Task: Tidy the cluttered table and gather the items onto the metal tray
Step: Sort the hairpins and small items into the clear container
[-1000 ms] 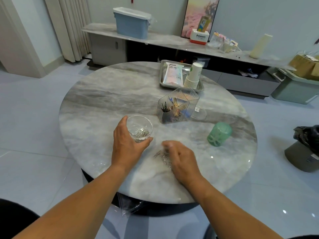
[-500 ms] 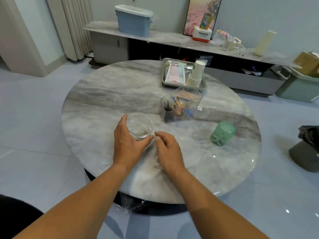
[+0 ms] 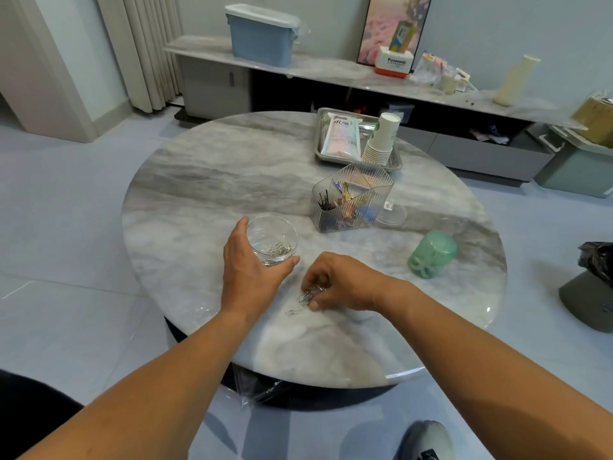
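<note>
Partly done: metal tray [image 3: 321, 153] holds pouch [image 3: 343, 138], paper cups [image 3: 381, 139]; left hand [image 3: 250, 268] grips jar [image 3: 272, 239]; right hand [image 3: 345, 282] pinches paper clips [image 3: 306, 297]; organizer [image 3: 351, 197], green cup [image 3: 433, 254] remain.

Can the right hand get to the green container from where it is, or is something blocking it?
Probably yes. The green container lies on its side on bare tabletop to the right of the right hand, with nothing between them. But that hand is pinching paper clips, so it would have to drop those first.

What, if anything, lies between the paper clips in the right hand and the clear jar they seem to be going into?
Nothing visible does. The right hand pinches paper clips beside the open-topped clear jar, which the left hand holds.
</note>
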